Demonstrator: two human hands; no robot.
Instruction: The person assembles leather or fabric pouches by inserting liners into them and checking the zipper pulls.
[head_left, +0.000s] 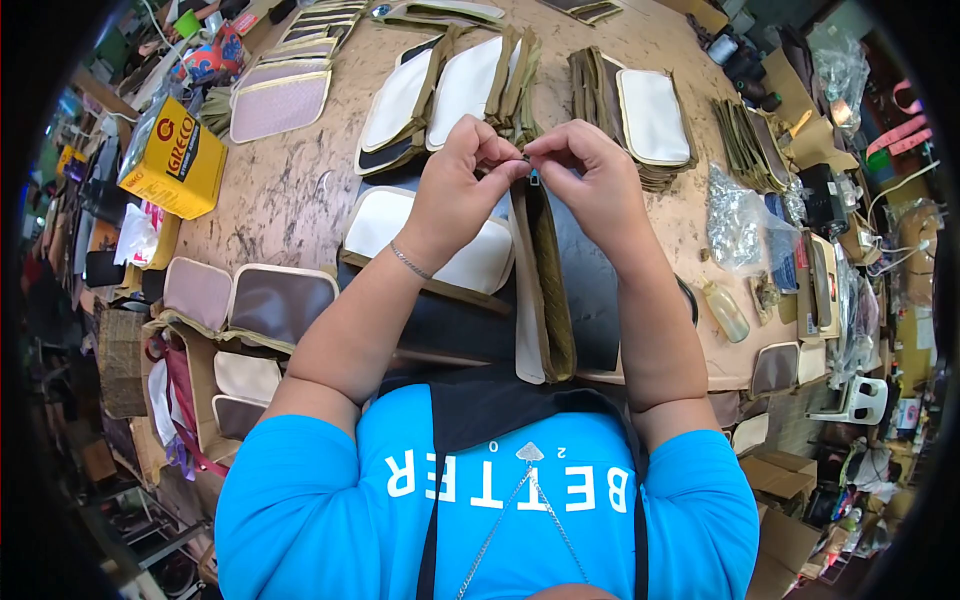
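My left hand (pixel 462 185) and my right hand (pixel 592 180) meet at the far end of a narrow zippered pouch (pixel 530 300). Both are closed in a pinch on that end, thumbs against fingertips. Between them a small metal zipper slider (pixel 534 178) shows just below the fingers. The pouch stands on edge, its pale side to the left and its olive-brown lining showing through the parted top. Exactly what each fingertip grips is too small to make out. Under my left forearm lie white-faced pouches (pixel 470 262) on a black sheet (pixel 590 290).
Stacks of white-faced pouches (pixel 655 115) stand farther back on the worn table (pixel 290 190). A yellow box (pixel 178 158) sits at the left, near mauve and brown pouches (pixel 282 303). To the right are plastic bags (pixel 740 225), a clear bottle (pixel 726 312) and olive pouches (pixel 750 145).
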